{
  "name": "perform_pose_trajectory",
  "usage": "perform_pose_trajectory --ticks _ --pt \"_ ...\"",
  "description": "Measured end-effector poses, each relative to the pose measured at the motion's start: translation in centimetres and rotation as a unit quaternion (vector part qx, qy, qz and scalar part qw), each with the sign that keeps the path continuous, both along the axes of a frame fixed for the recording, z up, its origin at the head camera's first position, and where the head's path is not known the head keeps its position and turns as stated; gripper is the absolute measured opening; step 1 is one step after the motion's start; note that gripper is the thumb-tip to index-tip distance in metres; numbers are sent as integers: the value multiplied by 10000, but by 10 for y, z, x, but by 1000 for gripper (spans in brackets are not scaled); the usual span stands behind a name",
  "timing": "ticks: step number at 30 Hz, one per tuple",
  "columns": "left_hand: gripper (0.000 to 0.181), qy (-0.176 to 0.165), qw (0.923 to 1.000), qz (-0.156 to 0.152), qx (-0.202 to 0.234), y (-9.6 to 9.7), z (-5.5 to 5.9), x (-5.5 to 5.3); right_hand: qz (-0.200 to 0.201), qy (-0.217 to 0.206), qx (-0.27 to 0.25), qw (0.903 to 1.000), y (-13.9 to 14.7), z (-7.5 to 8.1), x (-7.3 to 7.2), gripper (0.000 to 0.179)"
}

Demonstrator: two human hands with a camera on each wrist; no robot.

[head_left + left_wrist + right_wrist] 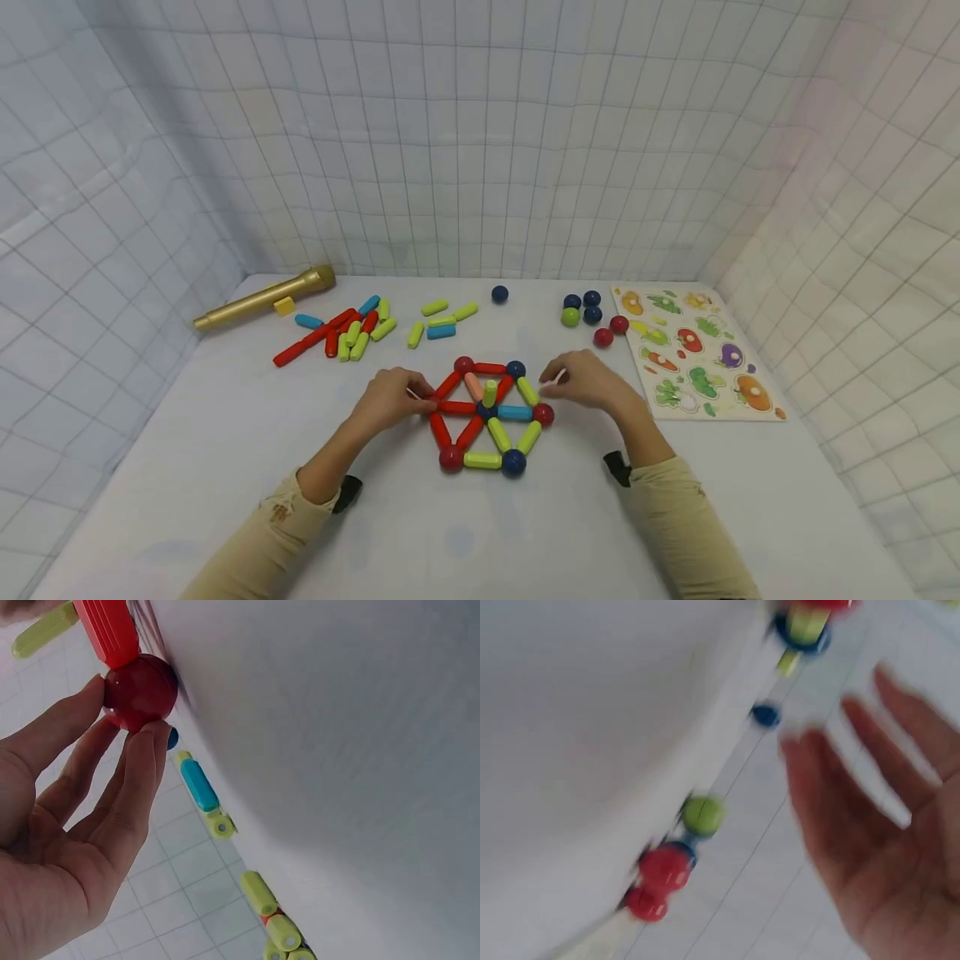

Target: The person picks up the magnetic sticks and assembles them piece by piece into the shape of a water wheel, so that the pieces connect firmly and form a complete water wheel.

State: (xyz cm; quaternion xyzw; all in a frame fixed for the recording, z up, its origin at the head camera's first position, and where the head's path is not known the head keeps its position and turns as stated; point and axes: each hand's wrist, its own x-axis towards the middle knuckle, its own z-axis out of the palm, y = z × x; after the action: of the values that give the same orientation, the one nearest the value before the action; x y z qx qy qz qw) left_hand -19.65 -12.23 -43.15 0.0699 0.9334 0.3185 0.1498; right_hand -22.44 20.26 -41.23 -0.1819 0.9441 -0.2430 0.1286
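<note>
A flat six-sided frame of magnetic sticks and balls lies on the table, with spokes meeting at a dark blue ball (487, 410). From that middle ball a green stick (490, 393) points upward. At the frame's left corner my left hand (393, 395) pinches a red ball (142, 691) between thumb and fingertips; a red stick (109, 634) joins this ball. My right hand (588, 379) hovers just off the right side, near a red ball (543, 414) and a green stick (528, 392). Its fingers (810, 795) are spread, loosely bent and blurred, holding nothing.
Loose red, green and blue sticks (360, 329) are heaped at back left, beside a gold microphone (266, 297). More sticks (442, 332) and a blue ball (499, 293) lie behind the frame. Loose balls (592, 315) sit near a vegetable puzzle board (697, 354) at right.
</note>
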Motion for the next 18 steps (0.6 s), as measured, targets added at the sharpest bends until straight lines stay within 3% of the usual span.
perform_pose_trajectory --ticks 2,5,8,13,18 --pt "22 -25 10000 -18 7 0 0 2 -545 505 124 9972 13 2 -20 26" --pt "20 -70 10000 -40 24 -1 1 4 -1355 1069 467 9839 31 0 -48 30" --pt "18 -101 9999 -51 -2 0 3 4 -1715 840 683 9792 41 -7 -65 33" --pt "17 -148 9998 -68 -71 0 5 3 -1934 481 613 9780 47 -20 -71 29" --pt "18 -59 9999 -99 -72 -1 4 4 -1854 907 243 9782 34 -19 -58 27"
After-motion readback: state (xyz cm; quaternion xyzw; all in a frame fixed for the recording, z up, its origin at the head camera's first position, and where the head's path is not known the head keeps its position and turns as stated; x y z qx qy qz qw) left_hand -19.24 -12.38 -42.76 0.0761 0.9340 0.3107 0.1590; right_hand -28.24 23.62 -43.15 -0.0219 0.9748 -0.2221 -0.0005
